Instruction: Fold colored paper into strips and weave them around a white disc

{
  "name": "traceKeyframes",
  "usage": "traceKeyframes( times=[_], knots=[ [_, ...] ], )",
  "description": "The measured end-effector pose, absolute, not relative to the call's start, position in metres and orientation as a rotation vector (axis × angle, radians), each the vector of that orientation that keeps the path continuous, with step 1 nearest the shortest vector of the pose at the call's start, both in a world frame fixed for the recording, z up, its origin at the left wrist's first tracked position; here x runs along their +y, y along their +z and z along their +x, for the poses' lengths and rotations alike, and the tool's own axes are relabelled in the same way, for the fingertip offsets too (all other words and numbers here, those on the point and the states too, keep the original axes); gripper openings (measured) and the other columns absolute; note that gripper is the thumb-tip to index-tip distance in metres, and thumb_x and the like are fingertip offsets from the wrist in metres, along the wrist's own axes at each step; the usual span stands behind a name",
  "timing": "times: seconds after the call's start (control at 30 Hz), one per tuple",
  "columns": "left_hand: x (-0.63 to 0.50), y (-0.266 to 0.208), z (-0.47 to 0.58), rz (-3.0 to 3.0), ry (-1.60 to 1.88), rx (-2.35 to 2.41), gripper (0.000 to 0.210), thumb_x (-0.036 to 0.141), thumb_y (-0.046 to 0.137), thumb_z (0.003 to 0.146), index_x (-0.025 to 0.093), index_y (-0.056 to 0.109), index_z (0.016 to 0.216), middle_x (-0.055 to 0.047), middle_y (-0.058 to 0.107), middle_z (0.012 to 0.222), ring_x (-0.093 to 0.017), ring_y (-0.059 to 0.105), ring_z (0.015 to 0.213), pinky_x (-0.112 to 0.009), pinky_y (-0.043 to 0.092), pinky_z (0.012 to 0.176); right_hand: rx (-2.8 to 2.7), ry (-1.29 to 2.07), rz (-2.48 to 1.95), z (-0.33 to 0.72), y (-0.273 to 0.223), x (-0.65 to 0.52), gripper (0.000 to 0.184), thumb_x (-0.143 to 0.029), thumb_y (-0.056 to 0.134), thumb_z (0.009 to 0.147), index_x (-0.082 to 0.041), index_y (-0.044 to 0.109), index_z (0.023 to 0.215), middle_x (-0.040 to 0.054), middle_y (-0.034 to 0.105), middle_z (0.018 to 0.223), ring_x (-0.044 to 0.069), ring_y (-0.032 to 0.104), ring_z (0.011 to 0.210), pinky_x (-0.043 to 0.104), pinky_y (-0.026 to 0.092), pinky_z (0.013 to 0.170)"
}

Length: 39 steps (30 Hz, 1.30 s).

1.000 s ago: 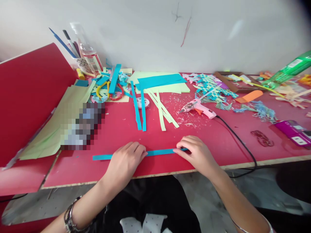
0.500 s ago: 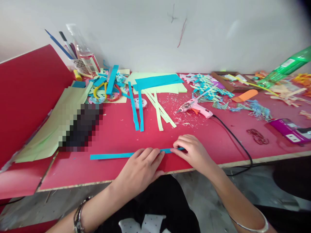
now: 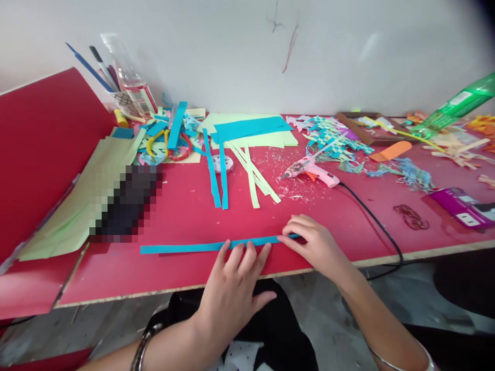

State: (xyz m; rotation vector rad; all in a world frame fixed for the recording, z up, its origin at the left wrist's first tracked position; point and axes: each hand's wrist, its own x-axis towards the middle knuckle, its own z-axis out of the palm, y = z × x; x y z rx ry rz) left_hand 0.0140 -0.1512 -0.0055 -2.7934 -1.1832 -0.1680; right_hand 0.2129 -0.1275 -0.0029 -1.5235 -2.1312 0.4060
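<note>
The person's left hand (image 3: 234, 288) has drawn back, fingers spread, gripping nothing, fingertips at the edge of the blue strip (image 3: 181, 248) near the front of the red table (image 3: 185, 216); the right hand (image 3: 313, 242) pinches its right end, apparently its only firm hold

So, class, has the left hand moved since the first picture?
Yes: against the glue gun, the left hand has shifted rightward and nearer the table's front edge.

Long blue strip (image 3: 201, 247): smooth matt paper. 2 other blue strips (image 3: 224, 180): paper too. Desk (image 3: 185, 206): smooth, semi-gloss, rough woody edge. Pink glue gun (image 3: 320, 173): plastic. Green bottle (image 3: 444, 116): glossy see-through plastic.
</note>
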Motion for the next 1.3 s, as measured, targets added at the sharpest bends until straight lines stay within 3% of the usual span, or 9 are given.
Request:
traceKeyframes(
  times=[0.27,0.53,0.77,0.87,0.93,1.13,1.3],
  knots=[
    [-0.155,-0.011,0.018,-2.750,-0.170,-1.249,0.065,0.056,0.034,0.078,0.023,0.023,0.133,-0.007,0.046,0.115,-0.022,0.040,0.102,-0.046,0.028,0.096,-2.120,0.338,-1.573,0.212,-0.003,-0.130,0.014,-0.024,0.049,0.080,-0.018,0.050,0.067,0.0021,0.053,0.069,0.014,0.048,0.068,0.025,0.038,0.062],
    [-0.155,-0.011,0.020,-2.729,-0.181,-1.250,0.065,0.057,0.034,0.077,0.022,0.027,0.132,-0.007,0.047,0.113,-0.022,0.040,0.101,-0.045,0.028,0.096,-2.011,0.167,-1.677,0.229,-0.009,-0.139,0.009,-0.023,0.048,0.078,-0.019,0.049,0.070,0.0046,0.054,0.082,0.017,0.050,0.080,0.029,0.039,0.073],
    [-0.157,-0.009,0.022,-2.721,-0.153,-1.265,0.067,0.057,0.039,0.075,0.022,0.027,0.131,-0.007,0.047,0.109,-0.023,0.040,0.099,-0.046,0.028,0.096,-1.863,-0.015,-1.776,0.247,-0.019,-0.141,0.016,-0.020,0.049,0.074,-0.019,0.043,0.058,0.0057,0.055,0.093,0.020,0.051,0.086,0.034,0.041,0.076],
    [-0.158,-0.010,0.022,-2.732,-0.148,-1.282,0.068,0.056,0.040,0.075,0.022,0.026,0.132,-0.007,0.046,0.110,-0.023,0.040,0.100,-0.047,0.027,0.097,-1.765,-0.173,-1.786,0.250,-0.015,-0.147,0.005,-0.019,0.047,0.074,-0.019,0.049,0.070,0.0075,0.056,0.090,0.021,0.052,0.087,0.036,0.042,0.077],
    [-0.156,-0.008,0.021,-2.756,-0.173,-1.278,0.066,0.056,0.040,0.076,0.022,0.028,0.131,-0.008,0.046,0.110,-0.023,0.039,0.101,-0.046,0.027,0.096,-1.722,-0.283,-1.723,0.241,-0.010,-0.152,0.013,-0.016,0.045,0.076,-0.018,0.051,0.087,0.0089,0.056,0.093,0.022,0.051,0.091,0.038,0.040,0.082],
    [-0.131,0.010,0.016,-2.946,-0.188,-1.289,0.046,0.046,0.036,0.082,0.020,0.043,0.119,-0.008,0.050,0.100,-0.021,0.046,0.089,-0.036,0.043,0.075,-2.114,0.043,-1.511,0.190,-0.004,-0.150,0.025,-0.019,0.045,0.080,-0.020,0.049,0.105,0.0080,0.054,0.104,0.021,0.049,0.099,0.035,0.040,0.086],
    [-0.114,0.010,0.014,-2.915,-0.253,-1.428,0.021,0.027,0.042,0.082,0.018,0.052,0.099,-0.006,0.052,0.093,-0.020,0.047,0.086,-0.032,0.043,0.071,-2.186,0.090,-1.515,0.174,-0.008,-0.141,0.017,-0.018,0.046,0.081,-0.020,0.055,0.095,0.0065,0.056,0.096,0.020,0.052,0.088,0.035,0.042,0.079]
  ],
)
